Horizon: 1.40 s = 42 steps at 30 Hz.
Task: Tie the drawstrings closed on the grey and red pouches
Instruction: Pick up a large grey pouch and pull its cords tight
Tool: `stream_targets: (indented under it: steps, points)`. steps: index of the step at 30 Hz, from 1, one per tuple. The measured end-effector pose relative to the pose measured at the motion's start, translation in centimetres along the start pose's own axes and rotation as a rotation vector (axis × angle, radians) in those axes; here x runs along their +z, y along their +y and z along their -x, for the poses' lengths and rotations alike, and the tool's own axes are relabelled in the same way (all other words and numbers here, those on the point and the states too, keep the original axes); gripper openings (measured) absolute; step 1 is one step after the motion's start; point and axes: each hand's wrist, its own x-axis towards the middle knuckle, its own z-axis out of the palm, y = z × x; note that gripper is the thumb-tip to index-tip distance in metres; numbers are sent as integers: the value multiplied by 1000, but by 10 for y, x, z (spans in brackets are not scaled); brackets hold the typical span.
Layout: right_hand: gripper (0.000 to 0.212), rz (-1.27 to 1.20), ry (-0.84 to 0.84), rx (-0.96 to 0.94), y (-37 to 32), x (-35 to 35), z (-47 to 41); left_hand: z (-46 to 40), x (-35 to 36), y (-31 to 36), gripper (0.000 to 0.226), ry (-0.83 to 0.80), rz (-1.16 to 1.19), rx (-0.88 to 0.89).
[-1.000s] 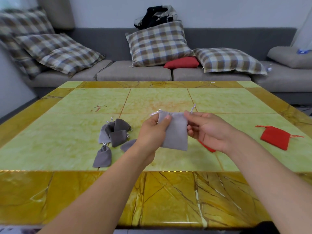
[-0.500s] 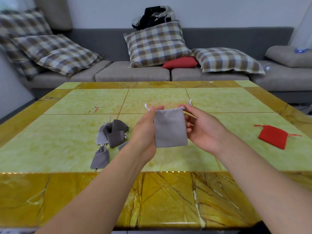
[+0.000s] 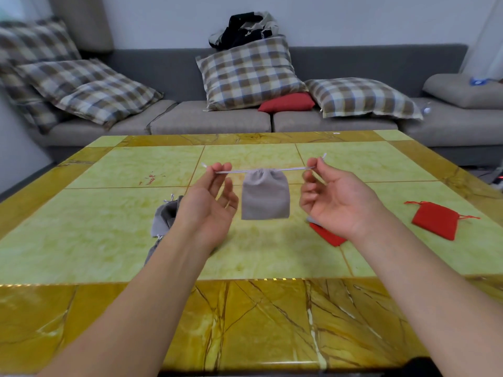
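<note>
Behind the yellow-green marble desk runs a grey sofa piled with plaid cushions, a small red cushion and a heap of dark clothing on the backrest. Above the desk, a grey pouch hangs in the air from its silver drawstring, its mouth gathered shut. The cord runs out taut to both sides. The left hand pinches one end between thumb and forefinger, palm up, the other fingers loosely curled; the right hand pinches the opposite end the same way — its remaining fingers relaxed and slightly bent. On the desk, a cluster of other grey pouches lies partly hidden behind the left forearm. One red pouch lies flat well off to the right, drawstrings trailing, and a second red pouch shows just under the right wrist.
</note>
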Motion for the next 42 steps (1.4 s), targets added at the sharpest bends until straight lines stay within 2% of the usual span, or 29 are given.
stream_targets:
  steps: [5,9,15,17,21,23,28,31,36,40,42]
  points:
    - [19,-1,59,-42,-8,-3,3,-1,1,2,14,-13,63,68]
    - [20,-71,0,-31,0,-2,5,3,3,-3,18,-86,7,10]
    - [26,-50,18,-161,-2,6,1,-2,8,4,18,0,23,132]
    - [24,57,18,-219,2,4,2,3,10,-4,19,-22,-63,133]
    - [23,533,-104,-346,9,2,11,16,11,-12,26,-130,-433,271]
    - [22,747,-113,-478,13,8,14,19,14,-15,26,-173,-616,346]
    - [12,969,-155,-835,17,14,16,22,14,-25,24,-233,-809,533]
    - [12,903,-182,-830,13,14,20,23,14,-24,28,-224,-796,490]
    - [17,962,-333,-749,17,17,23,27,17,-29,44,-344,-775,316]
    - [14,905,-293,-687,21,15,18,32,20,-29,34,-501,-557,58]
    - [11,992,-251,-719,19,12,15,32,20,-30,35,-538,-585,13]
